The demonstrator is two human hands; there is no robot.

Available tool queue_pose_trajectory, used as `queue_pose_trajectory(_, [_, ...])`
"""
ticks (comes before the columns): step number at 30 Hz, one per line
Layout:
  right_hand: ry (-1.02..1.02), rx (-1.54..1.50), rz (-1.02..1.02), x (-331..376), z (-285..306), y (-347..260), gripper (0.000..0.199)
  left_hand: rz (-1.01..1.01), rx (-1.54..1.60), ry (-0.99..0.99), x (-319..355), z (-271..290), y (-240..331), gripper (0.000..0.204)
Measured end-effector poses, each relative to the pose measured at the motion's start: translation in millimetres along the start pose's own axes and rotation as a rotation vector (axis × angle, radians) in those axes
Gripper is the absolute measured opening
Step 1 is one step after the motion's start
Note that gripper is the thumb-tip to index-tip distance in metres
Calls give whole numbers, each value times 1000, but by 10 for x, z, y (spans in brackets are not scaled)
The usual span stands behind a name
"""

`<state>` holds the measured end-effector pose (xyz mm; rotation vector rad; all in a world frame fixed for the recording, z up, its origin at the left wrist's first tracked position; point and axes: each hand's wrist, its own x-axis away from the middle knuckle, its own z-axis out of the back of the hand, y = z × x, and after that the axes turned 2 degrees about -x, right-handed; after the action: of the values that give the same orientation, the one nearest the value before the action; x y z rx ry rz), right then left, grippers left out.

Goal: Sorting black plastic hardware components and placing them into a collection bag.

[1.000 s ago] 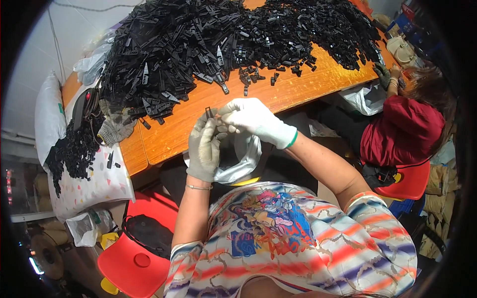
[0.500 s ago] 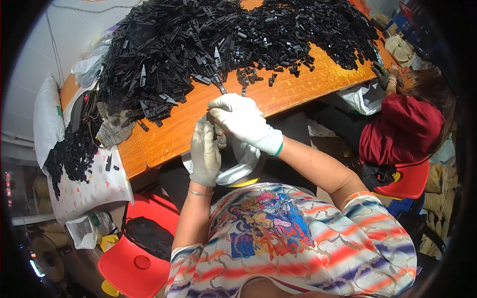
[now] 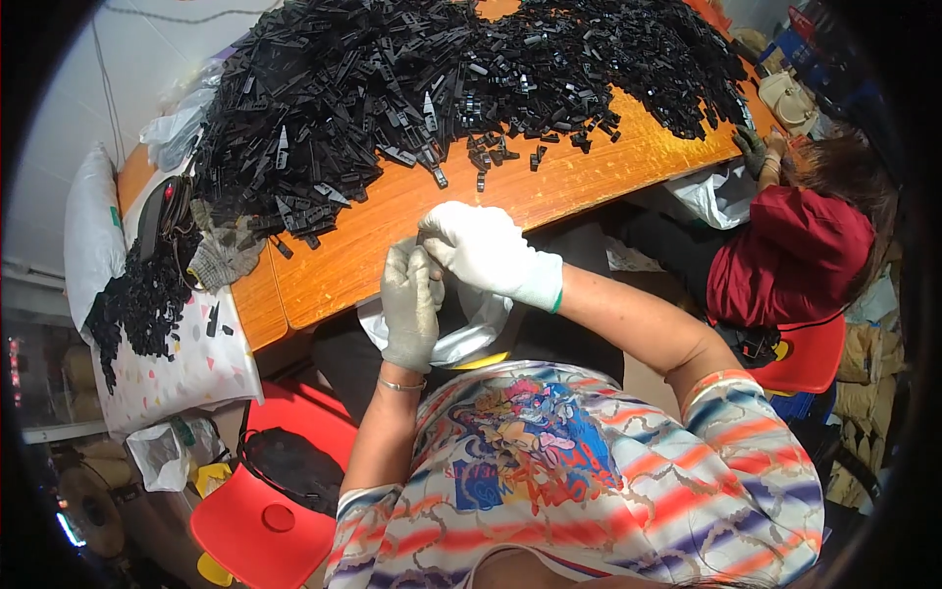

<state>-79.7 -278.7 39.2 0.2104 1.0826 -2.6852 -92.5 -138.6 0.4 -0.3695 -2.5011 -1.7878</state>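
My left hand (image 3: 410, 309), in a greyish, worn work glove, is closed with its fingers pointing up, just off the table's near edge. My right hand (image 3: 481, 247), in a cleaner white glove with a green cuff edge, presses against its fingertips from the right, fingers curled. Between the two sets of fingers a small black plastic part is gripped, almost wholly hidden by the gloves. Beyond my hands, a large heap of black plastic parts (image 3: 334, 108) covers the wooden table (image 3: 549, 191). Under my hands, a white plastic bag (image 3: 473, 339) hangs open at my lap.
At the right a co-worker in a dark red top (image 3: 795, 245) sits at the same table. A smaller pile of black pieces (image 3: 147, 304) and a knitted glove (image 3: 224, 257) lie at the left. Near my left elbow stands a red chair (image 3: 265, 520) with a black bag.
My right hand has shifted slightly right and down, its fingers curling further over the small black part. My left hand stays nearly in place, and less of the part shows now.
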Motion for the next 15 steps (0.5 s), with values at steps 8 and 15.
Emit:
queue_pose_trajectory(8, [-84, 272, 266, 0, -188, 155, 9, -99, -289, 121, -127, 15, -293, 12])
queue_pose_trajectory(15, [-102, 321, 161, -18, -125, 247, 13, 64, -437, 115, -310, -105, -137, 22])
